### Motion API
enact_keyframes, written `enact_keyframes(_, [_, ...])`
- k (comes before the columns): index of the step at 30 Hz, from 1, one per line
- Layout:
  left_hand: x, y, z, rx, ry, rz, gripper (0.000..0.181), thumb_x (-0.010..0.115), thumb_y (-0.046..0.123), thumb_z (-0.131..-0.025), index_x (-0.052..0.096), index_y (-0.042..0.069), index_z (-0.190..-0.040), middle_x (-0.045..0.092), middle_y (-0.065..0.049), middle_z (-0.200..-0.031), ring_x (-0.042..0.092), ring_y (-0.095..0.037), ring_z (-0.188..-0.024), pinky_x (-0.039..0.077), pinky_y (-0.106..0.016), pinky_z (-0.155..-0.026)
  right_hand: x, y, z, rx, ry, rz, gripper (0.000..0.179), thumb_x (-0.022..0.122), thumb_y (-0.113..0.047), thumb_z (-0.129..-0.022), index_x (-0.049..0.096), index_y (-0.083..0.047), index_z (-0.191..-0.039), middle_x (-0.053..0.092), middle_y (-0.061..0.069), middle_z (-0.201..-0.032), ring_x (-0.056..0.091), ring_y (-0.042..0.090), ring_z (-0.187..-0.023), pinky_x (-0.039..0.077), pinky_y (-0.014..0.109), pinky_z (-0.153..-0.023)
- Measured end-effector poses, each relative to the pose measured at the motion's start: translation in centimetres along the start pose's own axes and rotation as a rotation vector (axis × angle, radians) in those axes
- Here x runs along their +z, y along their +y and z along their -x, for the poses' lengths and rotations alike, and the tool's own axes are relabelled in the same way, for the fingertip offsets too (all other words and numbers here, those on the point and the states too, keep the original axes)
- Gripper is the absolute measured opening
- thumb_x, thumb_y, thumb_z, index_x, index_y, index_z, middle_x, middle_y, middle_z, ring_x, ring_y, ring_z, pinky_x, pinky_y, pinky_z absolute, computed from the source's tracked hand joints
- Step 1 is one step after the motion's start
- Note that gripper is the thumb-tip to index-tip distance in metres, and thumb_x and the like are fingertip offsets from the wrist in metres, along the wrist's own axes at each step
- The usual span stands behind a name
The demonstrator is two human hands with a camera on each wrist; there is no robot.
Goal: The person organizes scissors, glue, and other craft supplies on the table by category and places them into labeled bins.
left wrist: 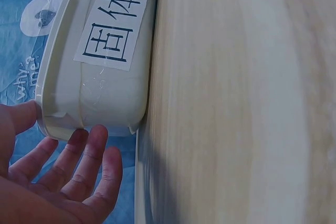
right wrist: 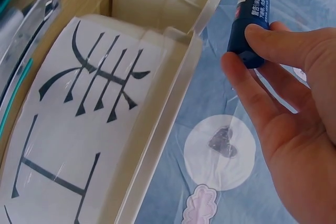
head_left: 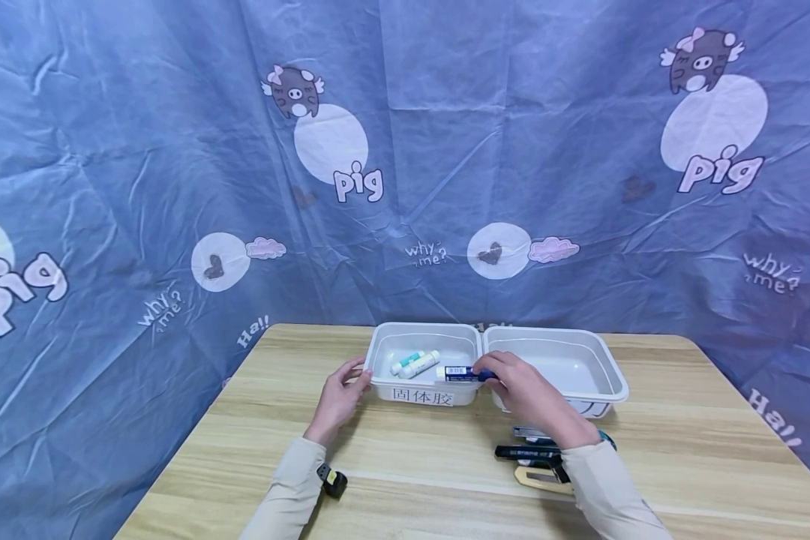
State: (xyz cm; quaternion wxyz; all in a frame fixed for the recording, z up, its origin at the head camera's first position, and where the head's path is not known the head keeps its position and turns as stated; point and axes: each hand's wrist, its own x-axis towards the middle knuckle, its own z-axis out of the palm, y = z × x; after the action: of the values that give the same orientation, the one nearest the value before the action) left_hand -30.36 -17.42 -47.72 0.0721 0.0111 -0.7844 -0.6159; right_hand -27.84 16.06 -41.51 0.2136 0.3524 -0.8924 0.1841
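Observation:
My right hand (head_left: 529, 394) pinches the end of a dark blue glue stick (head_left: 455, 373) between thumb and fingers. The stick lies roughly level over the front right of the left white plastic bin (head_left: 386, 391), its white end pointing left. Two more glue sticks lie inside that bin, one white (head_left: 421, 365) and one teal and white (head_left: 405, 363). With my left hand (head_left: 340, 403) I hold the bin's left front corner, thumb at the rim and fingers against the outer wall. A paper label (left wrist: 113, 22) with large black characters is taped on its front.
Right beside it stands a second white bin (head_left: 556, 360), also labelled in front. Several utility knives lie before it, among them a black one (head_left: 513, 451) and a yellow one (head_left: 540, 480), partly under my right forearm. A blue printed curtain (head_left: 405, 150) hangs behind the wooden table (head_left: 405, 472).

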Motion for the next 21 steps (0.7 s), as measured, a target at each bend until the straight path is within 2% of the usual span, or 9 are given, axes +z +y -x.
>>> enact_keyframes(9, [0.01,-0.16,-0.12,-0.006,0.004,-0.005,0.041,0.065,0.016,-0.102,0.059,0.003,-0.140,0.069,-0.020,-0.121,0.071,-0.024,-0.089,0.055,-0.028,-0.067,-0.12,0.46,0.10,0.009,-0.006,0.003,0.031,0.076,0.011,-0.084,0.072,-0.007,-0.109,0.071,0.006,-0.109,0.068,0.025,-0.105,0.059,0.042,-0.089])
enact_keyframes(17, [-0.03,-0.08,-0.01,-0.010,0.003,-0.004,0.041,0.064,0.015,-0.102,0.059,0.003,-0.141,0.069,-0.021,-0.122,0.072,-0.027,-0.093,0.058,-0.033,-0.074,-0.03,0.77,0.18,-0.029,0.028,0.002,0.033,0.077,0.015,-0.080,0.072,-0.006,-0.105,0.071,0.004,-0.105,0.069,0.024,-0.100,0.059,0.042,-0.086])
enact_keyframes(21, [0.01,-0.06,-0.06,-0.003,0.005,0.000,0.041,0.064,0.015,-0.102,0.059,0.003,-0.140,0.069,-0.021,-0.121,0.072,-0.030,-0.094,0.058,-0.034,-0.076,-0.04,0.72,0.16,-0.016,0.012,-0.004,0.032,0.077,0.014,-0.081,0.073,-0.007,-0.106,0.071,0.004,-0.105,0.069,0.023,-0.100,0.059,0.041,-0.087])
